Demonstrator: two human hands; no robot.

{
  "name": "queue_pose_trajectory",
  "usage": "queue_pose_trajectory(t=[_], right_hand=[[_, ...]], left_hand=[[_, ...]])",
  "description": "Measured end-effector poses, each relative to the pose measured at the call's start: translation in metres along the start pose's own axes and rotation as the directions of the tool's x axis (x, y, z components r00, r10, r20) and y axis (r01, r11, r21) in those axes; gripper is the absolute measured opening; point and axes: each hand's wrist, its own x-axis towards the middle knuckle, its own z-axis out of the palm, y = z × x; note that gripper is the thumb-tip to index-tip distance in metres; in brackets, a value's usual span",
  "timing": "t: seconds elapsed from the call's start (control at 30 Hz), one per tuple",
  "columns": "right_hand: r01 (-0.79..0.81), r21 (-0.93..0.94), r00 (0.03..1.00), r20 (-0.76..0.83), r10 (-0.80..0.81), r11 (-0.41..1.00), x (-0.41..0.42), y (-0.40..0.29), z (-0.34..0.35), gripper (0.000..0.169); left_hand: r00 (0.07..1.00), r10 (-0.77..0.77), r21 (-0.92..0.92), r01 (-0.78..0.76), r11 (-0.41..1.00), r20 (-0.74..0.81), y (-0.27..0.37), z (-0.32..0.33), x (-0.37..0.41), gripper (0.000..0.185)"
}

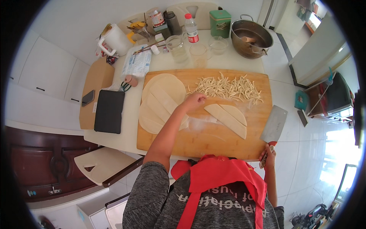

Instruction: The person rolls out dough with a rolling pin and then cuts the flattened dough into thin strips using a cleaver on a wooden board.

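My right hand (270, 157) grips the handle of a broad-bladed cleaver (274, 123), whose blade lies over the right edge of a wooden cutting board (168, 146). My left hand (196, 99) is over the middle of the board with fingers curled; whether it pinches anything is hidden. Just beyond it lies a loose pile of cut dough strips (228, 87). Flat sheets of rolled dough (163, 83), some cut into wide bands, overlap on the left, partly behind my left forearm. Two cut dough pieces (227, 118) lie side by side right of centre. White flour (200, 123) dusts the wood between.
Along the table's back stand a white kettle (115, 40), a glass jar (176, 48), a red-capped bottle (191, 28), a green tin (220, 23) and a large metal pot (251, 37). Left of the board are a black tablet-like case (109, 111) and a phone (88, 98) on a cardboard box (98, 74).
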Motion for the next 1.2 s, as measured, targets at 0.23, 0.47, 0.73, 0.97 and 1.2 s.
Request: queue_pose_trajectory(t=[0.23, 0.47, 0.73, 0.97, 1.2], right_hand=[[0.006, -0.014, 1.000, -0.017, -0.006, 1.000, -0.001, -0.001, 0.002, 0.028], [-0.013, -0.025, 1.000, -0.021, 0.013, 1.000, 0.001, -0.001, 0.002, 0.027], [-0.016, -0.041, 0.999, -0.046, 0.014, 0.999, -0.001, -0.004, 0.006, 0.027], [-0.027, -0.044, 0.996, -0.083, 0.023, 0.999, -0.004, -0.007, 0.007, 0.025], [-0.011, -0.042, 0.998, -0.057, 0.008, 0.999, -0.005, -0.010, 0.010, 0.025]], left_hand=[[0.966, -0.171, 0.106, 0.194, 0.975, -0.195, -0.005, -0.013, 0.023, 0.017], [0.921, -0.129, 0.260, 0.235, 0.937, -0.367, 0.020, -0.019, 0.038, 0.016], [0.899, -0.008, 0.389, 0.198, 0.900, -0.438, -0.036, -0.024, 0.095, 0.044], [0.970, -0.084, 0.521, 0.194, 0.831, -0.228, 0.018, 0.009, 0.076, 0.054], [0.990, 0.126, 0.561, -0.067, 0.825, -0.067, 0.027, 0.018, 0.080, 0.046]])
